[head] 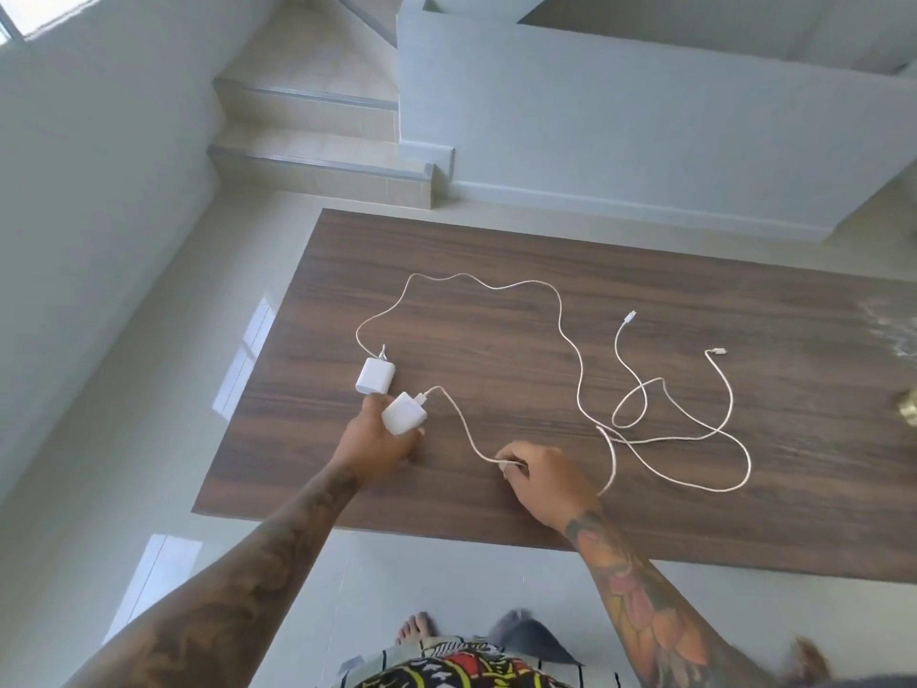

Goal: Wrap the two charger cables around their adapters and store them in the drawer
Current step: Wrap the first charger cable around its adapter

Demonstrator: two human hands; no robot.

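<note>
Two white charger adapters lie at the left of a dark wooden table [496, 240]. My left hand [379, 441] grips the nearer adapter [404, 413], lifted slightly off the wood. Its white cable [459, 419] runs right to my right hand [541, 476], which pinches it close to the table, then loops out over the right side. The second adapter [374, 375] rests just behind the first, and its cable [496, 285] curves across the back of the table. Both cables cross and tangle at the right [640, 434]. No drawer is in view.
A small brass-coloured object [908, 407] sits at the table's right edge. Tiled steps [317, 156] and a low white wall [620, 121] rise behind the table. Glossy light floor [149, 389] surrounds it; my bare feet [414, 628] stand at the near edge.
</note>
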